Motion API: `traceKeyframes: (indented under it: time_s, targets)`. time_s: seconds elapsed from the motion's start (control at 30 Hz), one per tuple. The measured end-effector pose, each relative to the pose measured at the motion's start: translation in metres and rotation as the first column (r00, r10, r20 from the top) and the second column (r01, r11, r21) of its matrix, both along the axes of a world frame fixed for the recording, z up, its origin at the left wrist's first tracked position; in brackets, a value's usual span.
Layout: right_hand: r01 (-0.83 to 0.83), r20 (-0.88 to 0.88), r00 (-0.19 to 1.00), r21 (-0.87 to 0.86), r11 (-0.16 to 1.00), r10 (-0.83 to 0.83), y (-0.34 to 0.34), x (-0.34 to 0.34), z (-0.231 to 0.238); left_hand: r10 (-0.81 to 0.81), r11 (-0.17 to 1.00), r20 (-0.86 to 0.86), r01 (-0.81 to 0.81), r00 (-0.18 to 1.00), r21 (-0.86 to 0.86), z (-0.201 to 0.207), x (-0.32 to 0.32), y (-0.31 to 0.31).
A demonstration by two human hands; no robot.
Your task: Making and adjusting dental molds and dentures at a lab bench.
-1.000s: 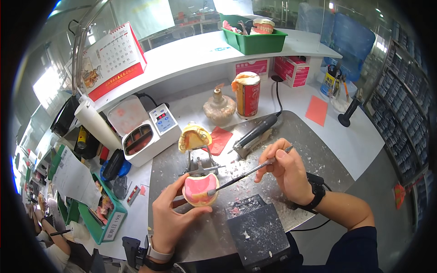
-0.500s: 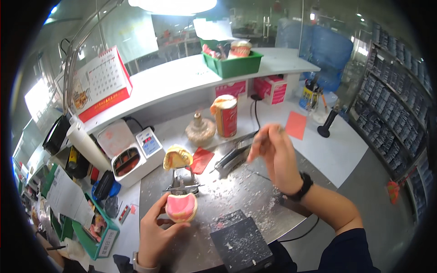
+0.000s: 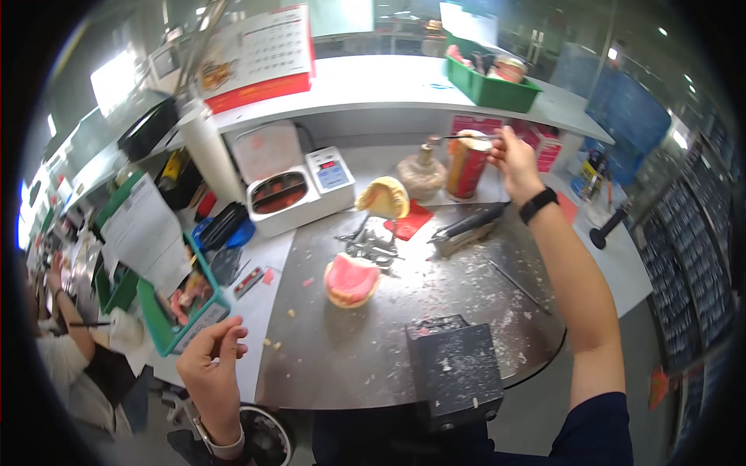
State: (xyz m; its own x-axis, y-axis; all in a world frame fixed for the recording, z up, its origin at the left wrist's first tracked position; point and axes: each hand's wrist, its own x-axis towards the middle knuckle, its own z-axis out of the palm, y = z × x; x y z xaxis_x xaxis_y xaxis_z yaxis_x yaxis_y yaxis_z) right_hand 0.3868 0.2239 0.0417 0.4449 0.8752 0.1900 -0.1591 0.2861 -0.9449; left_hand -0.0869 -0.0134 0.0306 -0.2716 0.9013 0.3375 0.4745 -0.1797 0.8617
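My right hand is stretched to the back of the bench, pinching a thin dark wax tool. The tool lies level across the top of a red can, its tip at the neck of a glass spirit lamp. I cannot make out a flame. My left hand hangs off the front left bench edge, fingers loosely curled, with nothing visible in it. A dental cast with a pink wax base rests on the metal worktop. Behind it a metal articulator carries a yellowish cast.
A white wax heater stands back left, beside a red wax sheet. A grey handpiece and a thin rod lie right. A black box with shavings sits in front. Left is a green tray; another person works far left.
My left hand has let go of the pink-based cast, now on the worktop, and drawn back to the left. My right hand has reached to the lamp with the wax tool. The view has shifted.
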Motion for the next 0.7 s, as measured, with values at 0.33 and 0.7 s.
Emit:
traceKeyframes:
  time_s: [0.33, 0.7]
  targets:
    - [-0.257, 0.969, 0.161, 0.224, 0.94, -0.186, -0.103, -0.071, -0.015, -0.117, 0.993, -0.356, 0.119, 0.927, -0.016, -0.019, -0.012, 0.01]
    - [-0.37, 0.935, -0.148, 0.25, 0.895, -0.323, -0.105, -0.062, -0.033, -0.133, 0.913, -0.762, 0.378, 0.633, 0.155, -0.049, -0.021, 0.059]
